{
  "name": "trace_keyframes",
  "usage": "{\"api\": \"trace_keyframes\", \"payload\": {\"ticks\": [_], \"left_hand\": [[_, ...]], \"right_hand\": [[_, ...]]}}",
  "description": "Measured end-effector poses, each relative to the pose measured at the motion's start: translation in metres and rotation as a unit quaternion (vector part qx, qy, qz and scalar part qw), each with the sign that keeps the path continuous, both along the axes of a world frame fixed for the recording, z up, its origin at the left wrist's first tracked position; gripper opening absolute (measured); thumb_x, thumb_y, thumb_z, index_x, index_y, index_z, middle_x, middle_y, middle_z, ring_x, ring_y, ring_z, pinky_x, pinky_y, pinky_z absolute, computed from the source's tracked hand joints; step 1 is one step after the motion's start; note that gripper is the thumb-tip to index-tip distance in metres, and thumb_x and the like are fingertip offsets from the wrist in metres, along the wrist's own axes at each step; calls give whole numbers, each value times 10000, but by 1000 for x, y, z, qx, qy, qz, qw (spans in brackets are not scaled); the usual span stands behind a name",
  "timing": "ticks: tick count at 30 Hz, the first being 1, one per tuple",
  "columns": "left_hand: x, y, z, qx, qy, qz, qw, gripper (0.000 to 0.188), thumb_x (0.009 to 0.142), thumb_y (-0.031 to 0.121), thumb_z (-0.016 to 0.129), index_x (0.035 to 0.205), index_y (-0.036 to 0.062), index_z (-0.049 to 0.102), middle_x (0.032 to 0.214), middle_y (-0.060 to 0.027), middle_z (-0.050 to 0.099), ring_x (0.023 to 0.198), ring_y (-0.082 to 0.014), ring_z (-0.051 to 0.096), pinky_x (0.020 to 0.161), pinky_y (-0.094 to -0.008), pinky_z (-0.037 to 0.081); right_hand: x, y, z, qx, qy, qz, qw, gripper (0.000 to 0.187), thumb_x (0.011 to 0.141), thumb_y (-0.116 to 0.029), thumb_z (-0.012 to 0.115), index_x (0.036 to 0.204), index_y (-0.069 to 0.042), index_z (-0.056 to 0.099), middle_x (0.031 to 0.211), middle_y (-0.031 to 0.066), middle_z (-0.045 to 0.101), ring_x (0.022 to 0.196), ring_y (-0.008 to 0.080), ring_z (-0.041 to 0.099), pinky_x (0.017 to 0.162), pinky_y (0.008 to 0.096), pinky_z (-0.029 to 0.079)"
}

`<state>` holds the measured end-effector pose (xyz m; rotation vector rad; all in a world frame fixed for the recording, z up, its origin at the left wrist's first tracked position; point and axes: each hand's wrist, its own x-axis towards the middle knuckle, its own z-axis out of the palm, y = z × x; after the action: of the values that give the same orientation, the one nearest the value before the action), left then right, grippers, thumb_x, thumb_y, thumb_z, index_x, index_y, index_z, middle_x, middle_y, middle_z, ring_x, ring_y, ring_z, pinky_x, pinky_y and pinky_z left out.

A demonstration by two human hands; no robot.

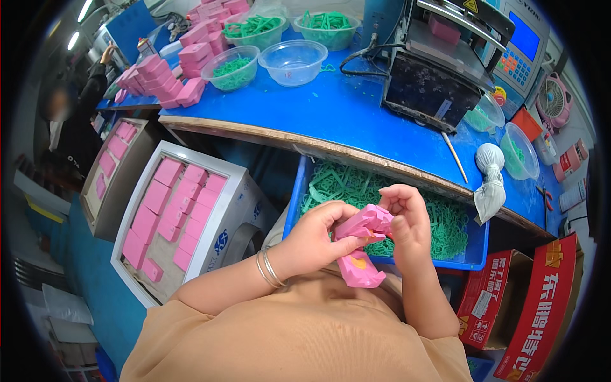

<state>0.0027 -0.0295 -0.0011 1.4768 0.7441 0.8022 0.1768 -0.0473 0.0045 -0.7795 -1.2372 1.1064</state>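
Note:
My left hand (323, 239) is closed on a pink split block (361, 223), which looks like a two-part rubber mold with uneven inner faces. Patches of yellow show inside it; the lower half (361, 270) hangs open toward my body. At the block's right edge is my right hand (409, 223), its fingers curled and its thumb close to the pink. A tiny red bit shows by that thumb, too small to name. Under both hands sits a blue tray (485, 239) filled with green strips (449, 223).
Pink blocks (159, 191) lie in a white-framed box at left, with more stacked on the blue table (305, 102). Plastic tubs (293, 63), a black press (433, 83), a stick (454, 156) and a tied white bag (490, 172) are there too. Red cartons (538, 312) stand right. A person (76, 121) is far left.

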Motion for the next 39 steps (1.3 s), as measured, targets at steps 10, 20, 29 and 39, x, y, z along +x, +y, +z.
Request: {"api": "trace_keyframes", "payload": {"ticks": [10,20,29,39], "left_hand": [[-6,4,18,175,41,-15,984,262,754,140,691,960,32,570,814,-38,551,755,-141,495,699,-267,411],[2,4,15,203,52,83,974,255,764,169,687,957,38,583,811,-19,541,791,-131,484,695,-261,392],[-5,6,19,-80,11,32,996,209,847,95,600,1015,-16,540,929,-52,599,822,-91,577,732,-227,478],[0,2,13,-140,-51,77,986,171,847,100,598,971,-11,558,889,-43,609,794,-83,571,710,-226,472]], "right_hand": [[-2,-8,-18,-86,115,59,988,236,843,-232,630,878,-29,514,843,7,555,777,68,512,690,223,434],[-9,-14,-13,-212,77,187,956,331,826,-89,629,1122,3,513,1006,60,588,929,123,570,793,275,474],[-9,-17,-8,-253,7,205,946,270,838,-88,615,1075,16,539,963,49,602,862,100,584,733,249,490],[-12,-16,-7,-284,-16,186,940,257,829,-116,632,1039,16,565,942,58,616,838,102,590,713,249,492]]}}
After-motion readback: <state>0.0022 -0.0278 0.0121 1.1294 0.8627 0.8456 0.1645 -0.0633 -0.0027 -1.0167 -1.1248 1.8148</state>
